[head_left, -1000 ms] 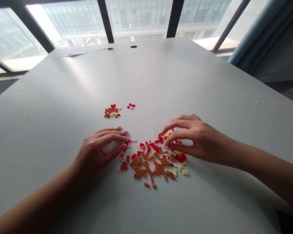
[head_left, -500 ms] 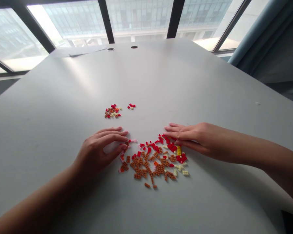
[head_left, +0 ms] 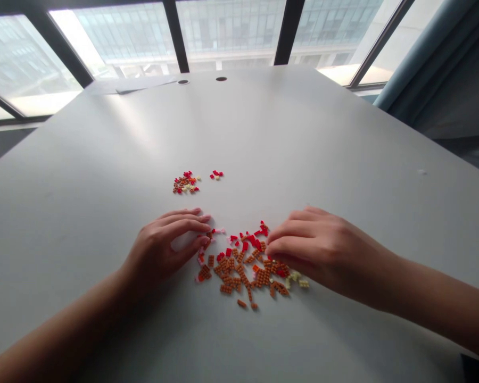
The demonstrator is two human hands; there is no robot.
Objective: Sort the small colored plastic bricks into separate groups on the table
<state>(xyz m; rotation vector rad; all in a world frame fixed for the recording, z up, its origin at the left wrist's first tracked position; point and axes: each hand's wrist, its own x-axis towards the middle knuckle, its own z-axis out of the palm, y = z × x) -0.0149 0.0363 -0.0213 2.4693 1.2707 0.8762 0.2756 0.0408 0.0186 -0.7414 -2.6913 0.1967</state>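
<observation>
A scatter of tiny building bricks [head_left: 243, 268], mostly orange-brown with red, cream and a few pink ones, lies on the white table [head_left: 263, 138] in front of me. My left hand [head_left: 165, 247] rests at the pile's left edge, fingers curved and apart, fingertips touching the nearest pink and red pieces. My right hand [head_left: 317, 247] lies over the right part of the pile with its fingers curled and pressed together. It hides the red and yellow bricks under it. What its fingertips hold, if anything, is hidden.
Two small separate clusters of bricks lie farther back: a mixed one [head_left: 184, 182] and a few red pieces [head_left: 216, 174]. Two cable holes [head_left: 221, 78] sit near the table's far edge, with windows behind. A paper sheet [head_left: 135, 84] lies at the far left.
My right hand first flattened beside the pile, then slid left and nearer over the red and yellow bricks, curling its fingers. My left hand has stayed in place.
</observation>
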